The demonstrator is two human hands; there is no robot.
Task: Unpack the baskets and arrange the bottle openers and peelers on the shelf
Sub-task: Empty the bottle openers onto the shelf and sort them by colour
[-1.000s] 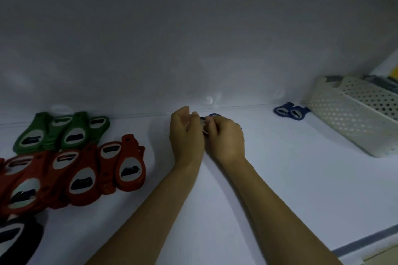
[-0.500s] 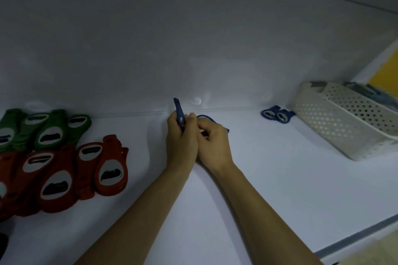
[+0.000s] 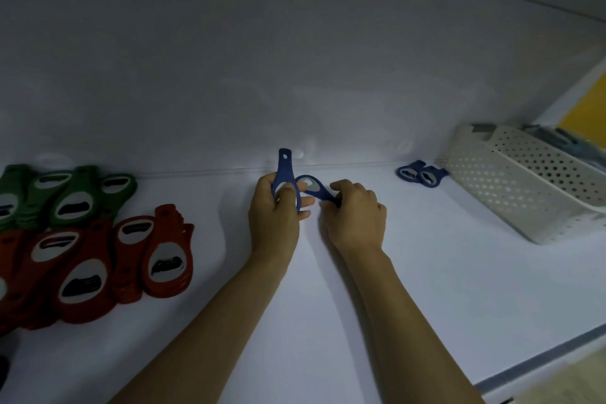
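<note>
My left hand (image 3: pixel 273 216) is gripping the upright opener (image 3: pixel 284 167), my right hand (image 3: pixel 355 216) pinching the tilted opener (image 3: pixel 319 192) by its handle (both likely light, stiff, slick).

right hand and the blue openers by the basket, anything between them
No: in the head view the shelf is bare between the right hand and the blue openers beside the basket.

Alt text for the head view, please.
The left hand grips an upright blue opener and the right hand pinches a tilted blue opener beside it, over a white shelf. Green openers and red openers lie at the left; a blue pair and a white basket sit at the right.
</note>
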